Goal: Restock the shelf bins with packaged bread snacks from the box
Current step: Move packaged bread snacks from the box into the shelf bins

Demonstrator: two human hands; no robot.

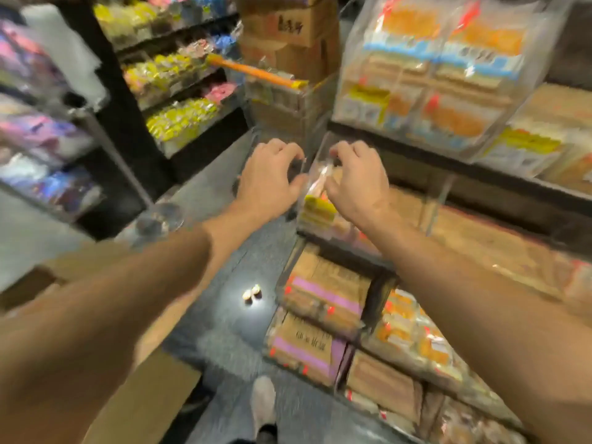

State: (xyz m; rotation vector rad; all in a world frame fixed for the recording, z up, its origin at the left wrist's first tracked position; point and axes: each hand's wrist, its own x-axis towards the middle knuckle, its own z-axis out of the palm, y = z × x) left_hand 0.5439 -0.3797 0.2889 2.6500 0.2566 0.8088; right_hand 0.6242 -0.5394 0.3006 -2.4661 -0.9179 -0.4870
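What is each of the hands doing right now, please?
Left hand: fingers curled at the edge of the clear bin; grip cannot be told.
Right hand: fingers curled over a snack packet; blurred, grip cannot be told.

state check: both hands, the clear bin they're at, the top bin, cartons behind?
Left hand: fingers curled at the clear plastic shelf bin's edge; grip unclear.
Right hand: fingers curled over that bin's open top.
Shelf bin: partly filled.
Upper clear bin: full of orange-labelled packs.
Brown cardboard cartons: stacked, closed.
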